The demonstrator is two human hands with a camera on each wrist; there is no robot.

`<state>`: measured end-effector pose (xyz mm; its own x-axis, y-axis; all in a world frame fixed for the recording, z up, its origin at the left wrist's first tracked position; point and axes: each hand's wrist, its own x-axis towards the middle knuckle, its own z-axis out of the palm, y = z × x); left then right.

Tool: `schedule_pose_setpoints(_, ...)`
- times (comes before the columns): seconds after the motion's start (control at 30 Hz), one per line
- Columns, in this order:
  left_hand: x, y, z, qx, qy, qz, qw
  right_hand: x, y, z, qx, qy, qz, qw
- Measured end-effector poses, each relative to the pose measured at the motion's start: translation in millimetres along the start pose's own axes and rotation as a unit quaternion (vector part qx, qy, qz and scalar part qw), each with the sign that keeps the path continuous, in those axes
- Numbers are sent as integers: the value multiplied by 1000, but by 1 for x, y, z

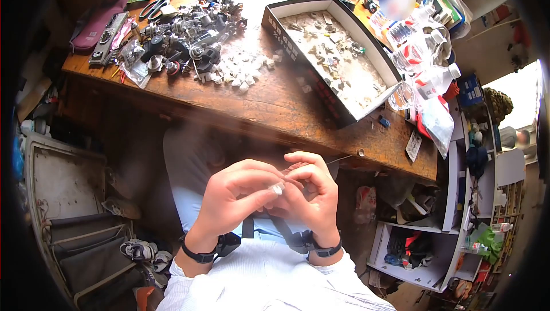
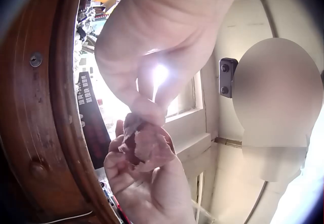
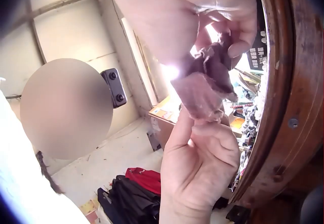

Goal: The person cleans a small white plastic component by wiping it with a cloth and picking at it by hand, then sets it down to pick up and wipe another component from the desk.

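- Two bare hands meet in the lower centre of the head view, over the lap and just off the bench (image 1: pixel 252 100); held so close together, they seem to steady one thing between them.
- A crumpled, pinkish-brown sheet (image 3: pixel 200 95), thin and cloth-like, spans the hands; whether it wraps anything cannot be told.
- The left hand (image 1: pixel 232 193) pinches the sheet's edge, thumb nearly meeting the fingertips; a small white piece (image 1: pixel 278 188) shows there, its exact grip unclear.
- The right hand (image 1: pixel 315 196) has bent fingers gripping the sheet's darker, bunched part, probably to keep it from slipping; some fingertips are hidden.
- On the bench, upper left, lie a heap of metal and dark parts (image 1: pixel 195 36), loose white bits (image 1: pixel 243 73) beside it, and scissors (image 1: pixel 163 4) behind.
- At upper right of centre, a shallow black-sided box (image 1: pixel 326 90) contains scattered small pieces; its walls likely keep them together. Clear plastic bottles (image 1: pixel 412 56) crowd its right side.
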<state>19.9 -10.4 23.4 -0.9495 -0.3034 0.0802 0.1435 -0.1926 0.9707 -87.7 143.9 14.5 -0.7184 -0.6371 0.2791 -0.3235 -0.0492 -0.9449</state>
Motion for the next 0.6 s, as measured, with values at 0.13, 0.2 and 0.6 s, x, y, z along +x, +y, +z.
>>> schedule_pose_setpoints(0.13,0,3,0,-108,37,-24,993,-1,-1,1,68,-20,13,997)
schedule_pose_setpoints(0.2,-2,2,-3,-135,8,-48,990,-4,5,-1,92,-21,24,995)
schedule_pose_setpoints(0.6,-5,-2,-2,-107,37,-56,992,-6,-14,-2,137,4,35,990)
